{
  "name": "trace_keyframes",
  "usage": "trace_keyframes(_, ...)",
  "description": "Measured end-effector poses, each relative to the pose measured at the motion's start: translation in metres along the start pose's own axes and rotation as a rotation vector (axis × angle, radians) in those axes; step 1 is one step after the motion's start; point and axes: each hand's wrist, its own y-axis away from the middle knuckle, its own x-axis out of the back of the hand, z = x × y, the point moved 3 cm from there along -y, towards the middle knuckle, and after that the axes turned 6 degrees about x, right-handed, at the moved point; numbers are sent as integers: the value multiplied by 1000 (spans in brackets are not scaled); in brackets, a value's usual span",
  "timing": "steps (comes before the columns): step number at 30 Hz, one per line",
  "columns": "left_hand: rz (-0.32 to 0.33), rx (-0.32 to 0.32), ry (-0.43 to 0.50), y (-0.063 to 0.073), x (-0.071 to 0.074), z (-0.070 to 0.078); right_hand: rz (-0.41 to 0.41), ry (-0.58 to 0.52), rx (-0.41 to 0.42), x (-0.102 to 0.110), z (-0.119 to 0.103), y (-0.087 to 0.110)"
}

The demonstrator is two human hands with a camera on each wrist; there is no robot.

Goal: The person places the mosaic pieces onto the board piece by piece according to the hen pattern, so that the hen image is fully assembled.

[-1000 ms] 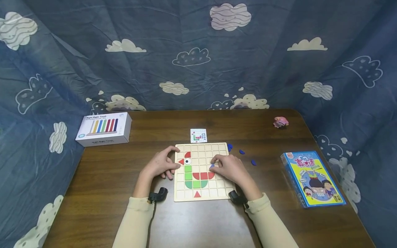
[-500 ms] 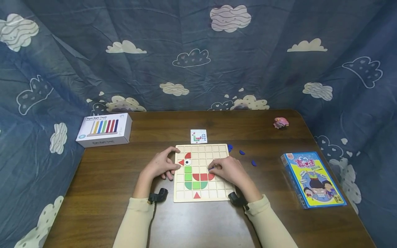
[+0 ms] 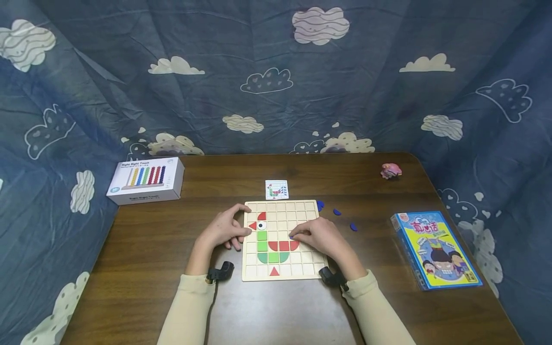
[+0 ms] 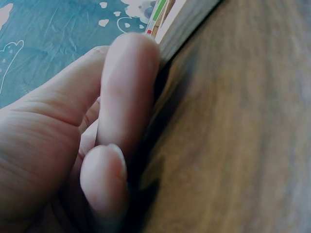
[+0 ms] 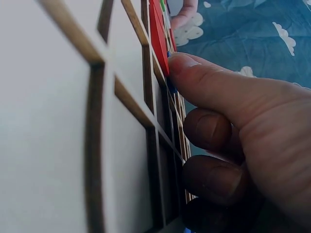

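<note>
**Left hand (image 3: pixel 223 228) on the board's rim, right hand (image 3: pixel 320 235) pinching a blue piece (image 5: pixel 172 86)**

Left thumb and forefinger, spread apart, touch the board (image 3: pixel 297 269) at its left edge without grasping it. Right thumb and forefinger pinch the blue piece at the cell just above the red row's (image 3: pixel 283 246) right end; the fingers hide whether it lies flat.

To seat it well, the left hand should hold the board steady; the right should line the piece up with the cell's walls, then press gently, leaving the red row undisturbed.

Board: pale wood, gridded with raised ridges and sunken cells. From the left come a red triangle (image 3: pixel 252 225), then a column of red crest (image 3: pixel 262 216), eye tile (image 3: pixel 261 225) and green squares (image 3: pixel 262 235); next, a green row (image 3: pixel 273 257) below the red one. The blue piece shows only as a sliver. Beyond, loose blue pieces (image 3: pixel 337 212) lie on the table (image 3: pixel 366 306).
</note>
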Motion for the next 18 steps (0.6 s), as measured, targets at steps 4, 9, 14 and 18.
trace_keyframes(4, 5, 2, -1, 0, 0, -1, -6, 6, 9, 0, 0, 0)
trace_keyframes(9, 5, 4, 4, 0, -1, -2, -2, -15, 29, 2, 2, 1)
trace_keyframes(14, -4, -3, 7, 0, -1, -1, 37, -103, -18, 28, 23, 2)
trace_keyframes(18, -3, -3, 9, 1, 0, 0, 76, -46, -121, 56, 53, -1)
